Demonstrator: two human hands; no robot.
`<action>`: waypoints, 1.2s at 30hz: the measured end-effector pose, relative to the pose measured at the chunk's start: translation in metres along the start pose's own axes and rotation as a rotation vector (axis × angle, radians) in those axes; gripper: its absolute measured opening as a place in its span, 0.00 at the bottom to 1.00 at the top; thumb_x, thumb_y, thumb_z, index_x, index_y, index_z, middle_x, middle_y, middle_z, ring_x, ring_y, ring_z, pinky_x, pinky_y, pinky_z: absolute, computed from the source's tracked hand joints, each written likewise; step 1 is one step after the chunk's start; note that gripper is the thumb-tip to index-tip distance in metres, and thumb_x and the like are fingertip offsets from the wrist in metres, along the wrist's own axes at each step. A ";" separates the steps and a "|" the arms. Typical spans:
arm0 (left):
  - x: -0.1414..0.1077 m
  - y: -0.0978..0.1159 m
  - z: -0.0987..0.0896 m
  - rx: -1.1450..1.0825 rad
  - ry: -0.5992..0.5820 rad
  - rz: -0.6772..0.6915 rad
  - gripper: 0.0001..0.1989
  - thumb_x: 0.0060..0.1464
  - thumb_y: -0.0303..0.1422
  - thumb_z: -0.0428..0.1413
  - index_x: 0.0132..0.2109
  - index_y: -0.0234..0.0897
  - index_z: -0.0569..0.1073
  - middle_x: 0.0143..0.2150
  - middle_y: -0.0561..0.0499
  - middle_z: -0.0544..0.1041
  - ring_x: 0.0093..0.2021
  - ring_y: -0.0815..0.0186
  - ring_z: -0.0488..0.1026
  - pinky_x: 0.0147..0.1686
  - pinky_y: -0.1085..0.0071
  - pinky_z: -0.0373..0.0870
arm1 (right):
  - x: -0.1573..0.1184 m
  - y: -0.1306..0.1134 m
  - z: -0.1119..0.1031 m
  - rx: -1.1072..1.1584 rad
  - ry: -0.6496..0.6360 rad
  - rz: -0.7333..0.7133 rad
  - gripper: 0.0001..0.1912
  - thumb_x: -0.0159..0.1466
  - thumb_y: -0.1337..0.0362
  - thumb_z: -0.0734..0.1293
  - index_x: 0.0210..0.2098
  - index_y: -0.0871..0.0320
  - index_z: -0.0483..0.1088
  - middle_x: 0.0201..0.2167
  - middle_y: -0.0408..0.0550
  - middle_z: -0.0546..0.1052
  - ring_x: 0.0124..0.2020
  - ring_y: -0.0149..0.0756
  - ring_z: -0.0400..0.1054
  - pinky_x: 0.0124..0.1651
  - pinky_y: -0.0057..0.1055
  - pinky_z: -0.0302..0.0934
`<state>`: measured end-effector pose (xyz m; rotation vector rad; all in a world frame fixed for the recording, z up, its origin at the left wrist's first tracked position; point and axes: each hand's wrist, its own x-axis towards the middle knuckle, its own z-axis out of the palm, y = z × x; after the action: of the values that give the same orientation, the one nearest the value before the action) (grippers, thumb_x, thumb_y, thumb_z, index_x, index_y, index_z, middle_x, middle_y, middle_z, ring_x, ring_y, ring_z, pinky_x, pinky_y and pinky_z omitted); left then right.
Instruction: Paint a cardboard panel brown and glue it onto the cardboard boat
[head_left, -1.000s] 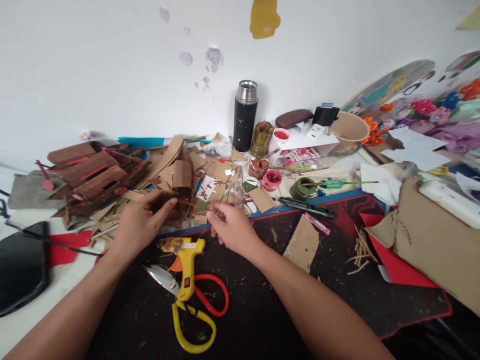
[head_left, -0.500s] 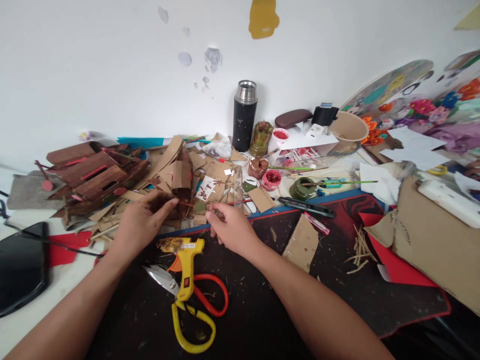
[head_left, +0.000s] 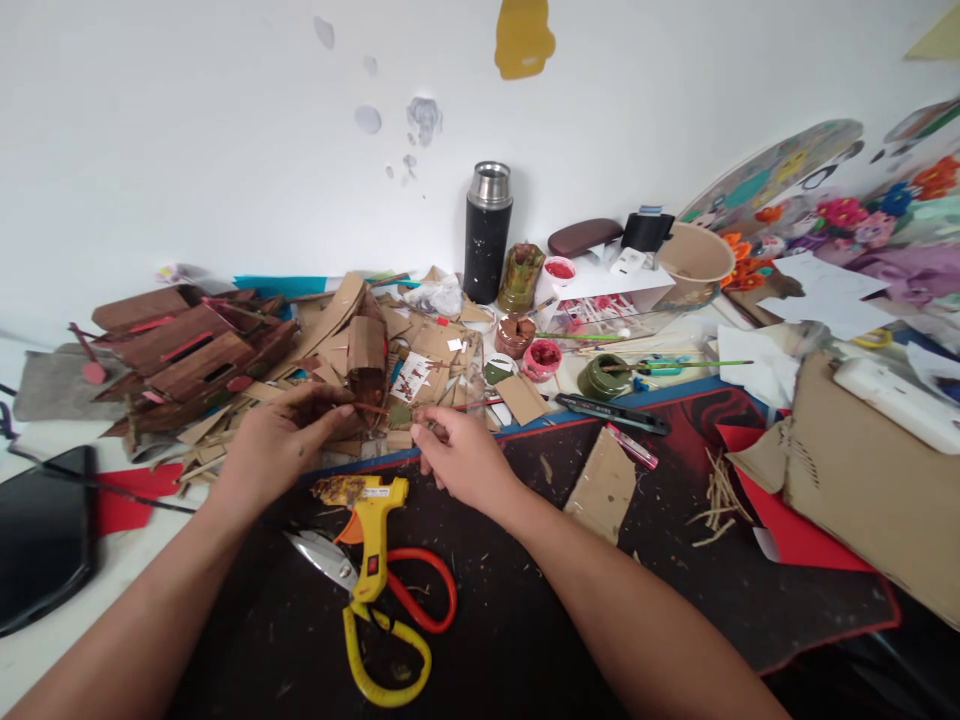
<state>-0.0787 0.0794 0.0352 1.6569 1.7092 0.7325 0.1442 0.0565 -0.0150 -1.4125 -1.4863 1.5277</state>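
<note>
My left hand (head_left: 281, 440) pinches a thin reddish-brown strip (head_left: 371, 408) between thumb and fingers, over the heap of cardboard scraps (head_left: 442, 345). The strip points toward my right hand (head_left: 465, 450), whose thumb and fingers are pressed together just right of the strip's end. What the right fingers hold, if anything, is too small to make out. Beyond the hands, among the scraps, stands a small brown cardboard box shape (head_left: 366, 345). Below them a yellow glue gun (head_left: 371, 525) lies across scissors (head_left: 401, 640) with one red and one yellow handle on the dark mat (head_left: 510, 620).
A brown cardboard model (head_left: 195, 345) sits at the left. Behind the scraps stands a black flask (head_left: 487, 235). Paint pots such as the green one (head_left: 604, 378) are at centre right, beside a utility knife (head_left: 611, 413). A cardboard box (head_left: 877, 480) is at far right.
The hands keep almost the same place and the strip stays in the left fingers. The whole view has shifted very slightly.
</note>
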 end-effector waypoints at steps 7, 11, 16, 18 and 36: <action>-0.001 -0.008 0.006 0.054 0.045 0.039 0.16 0.54 0.50 0.59 0.39 0.44 0.80 0.38 0.48 0.85 0.37 0.53 0.80 0.36 0.60 0.76 | -0.001 -0.002 0.000 0.023 0.008 0.035 0.15 0.75 0.61 0.65 0.57 0.60 0.73 0.22 0.38 0.75 0.16 0.27 0.65 0.22 0.24 0.59; -0.001 -0.014 0.010 0.091 0.069 0.068 0.14 0.57 0.49 0.58 0.40 0.47 0.80 0.39 0.48 0.85 0.39 0.53 0.79 0.40 0.58 0.74 | -0.001 -0.005 -0.002 0.039 0.002 0.054 0.14 0.75 0.61 0.64 0.55 0.59 0.73 0.22 0.38 0.74 0.15 0.27 0.64 0.20 0.23 0.57; 0.000 -0.014 0.014 0.104 0.099 0.092 0.13 0.59 0.47 0.58 0.42 0.47 0.80 0.41 0.48 0.85 0.40 0.53 0.80 0.42 0.57 0.74 | -0.001 -0.006 -0.003 0.074 -0.006 0.073 0.13 0.75 0.62 0.64 0.54 0.59 0.73 0.21 0.37 0.73 0.14 0.27 0.63 0.16 0.22 0.57; 0.001 -0.014 0.015 0.097 0.106 0.086 0.13 0.58 0.47 0.58 0.42 0.46 0.80 0.41 0.49 0.85 0.40 0.54 0.80 0.43 0.59 0.75 | -0.001 -0.006 -0.003 0.094 -0.007 0.083 0.13 0.75 0.62 0.64 0.55 0.60 0.72 0.22 0.37 0.73 0.15 0.27 0.63 0.15 0.22 0.57; 0.001 -0.011 0.020 0.146 0.143 0.032 0.15 0.57 0.48 0.58 0.41 0.45 0.81 0.39 0.52 0.86 0.36 0.57 0.80 0.36 0.67 0.73 | 0.000 -0.008 -0.002 0.135 -0.008 0.123 0.15 0.74 0.60 0.64 0.57 0.58 0.71 0.22 0.38 0.73 0.15 0.29 0.64 0.16 0.24 0.58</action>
<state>-0.0708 0.0794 0.0141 1.7714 1.8785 0.7731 0.1439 0.0594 -0.0069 -1.4424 -1.2950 1.6771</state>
